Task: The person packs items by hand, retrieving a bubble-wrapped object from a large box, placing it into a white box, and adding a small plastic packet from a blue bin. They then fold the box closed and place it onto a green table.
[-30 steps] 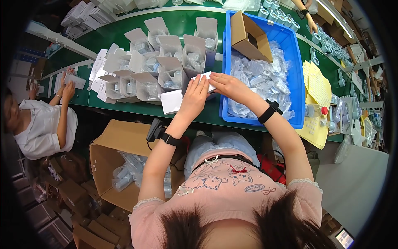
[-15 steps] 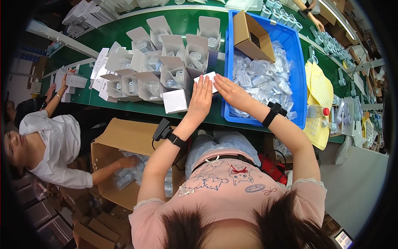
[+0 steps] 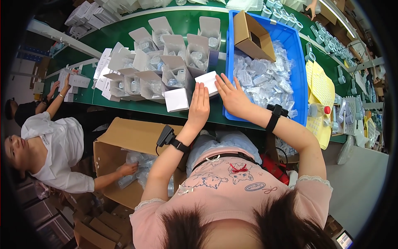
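Observation:
A small white box [image 3: 207, 82] with its top closed stands at the table's front edge, between my two hands. My left hand [image 3: 200, 107] has its fingers stretched out, the tips against the box's near left edge. Its palm faces down, and nothing is gripped in it. At the box's right side my right hand [image 3: 235, 98] lies with fingers straight and slightly apart, touching or nearly touching it. Left of my left hand is another closed white box [image 3: 177, 101]. Behind it stand several open white boxes [image 3: 151, 85] with flaps up, each holding items in clear plastic.
To the right a blue bin [image 3: 302, 79] holds many clear-bagged parts and an open brown carton [image 3: 253, 37]. Yellow sheets [image 3: 321, 89] and a red-capped bottle [image 3: 321, 110] lie beyond it. At left a co-worker's hand [image 3: 127, 169] reaches into a large cardboard box [image 3: 124, 135].
My hands have moved apart, uncovering more of the white box's top. My right hand's fingers have spread a little. The co-worker's hand has shifted within the cardboard box.

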### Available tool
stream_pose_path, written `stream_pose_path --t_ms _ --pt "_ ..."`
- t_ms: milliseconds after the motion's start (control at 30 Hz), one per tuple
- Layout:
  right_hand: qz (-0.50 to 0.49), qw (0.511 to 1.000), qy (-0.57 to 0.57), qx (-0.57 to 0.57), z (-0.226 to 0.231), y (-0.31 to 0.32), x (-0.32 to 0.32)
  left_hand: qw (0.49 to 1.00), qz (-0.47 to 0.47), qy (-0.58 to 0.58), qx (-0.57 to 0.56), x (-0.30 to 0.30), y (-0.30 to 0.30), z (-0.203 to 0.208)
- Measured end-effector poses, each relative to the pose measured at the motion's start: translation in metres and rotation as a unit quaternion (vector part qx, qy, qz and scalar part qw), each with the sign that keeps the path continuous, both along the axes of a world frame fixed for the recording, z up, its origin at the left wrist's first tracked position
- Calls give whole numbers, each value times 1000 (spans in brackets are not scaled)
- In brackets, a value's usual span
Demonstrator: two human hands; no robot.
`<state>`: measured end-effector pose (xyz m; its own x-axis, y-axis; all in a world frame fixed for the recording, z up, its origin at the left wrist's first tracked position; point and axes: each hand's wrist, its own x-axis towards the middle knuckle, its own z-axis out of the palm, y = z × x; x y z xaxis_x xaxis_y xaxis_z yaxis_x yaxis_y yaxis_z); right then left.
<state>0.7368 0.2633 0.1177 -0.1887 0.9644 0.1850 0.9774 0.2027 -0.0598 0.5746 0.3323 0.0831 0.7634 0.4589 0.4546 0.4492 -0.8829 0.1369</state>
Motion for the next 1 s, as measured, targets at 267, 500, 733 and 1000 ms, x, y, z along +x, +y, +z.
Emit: stream_pose_path --t_ms 267,500,733,1000 --pt "-17 961 273 33 -26 -18 -5 997 -5 -51 -56 3 -5 14" --pt "-16 975 216 43 -10 -22 -17 996 -36 -86 -1 2 5 -4" --pt "-24 979 201 16 5 -15 -28 992 -2 -96 76 -10 4 -8" --pt "-10 981 189 -51 23 -21 -18 995 -38 -93 26 -26 -16 8"
